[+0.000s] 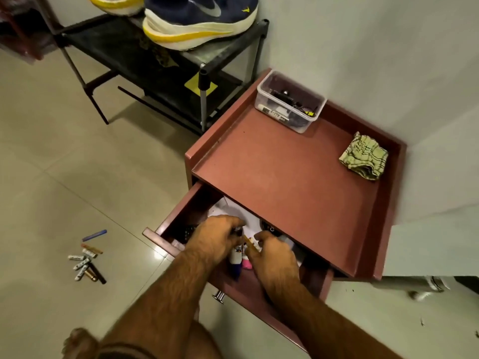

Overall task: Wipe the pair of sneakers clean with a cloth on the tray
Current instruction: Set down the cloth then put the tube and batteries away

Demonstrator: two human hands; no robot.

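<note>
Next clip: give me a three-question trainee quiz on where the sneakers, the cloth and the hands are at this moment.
1. True or false: the folded green cloth lies on the red tray top of the cabinet.
2. Where do the navy sneakers sit? A) on the floor B) on the black shoe rack C) in the drawer
3. Fill in: the left hand and the right hand both reach into the open ____.

Key: 1 true. 2 B. 3 drawer, among small items; neither hand touches the cloth or a sneaker. A clear plastic box also stands on the tray top.
</note>
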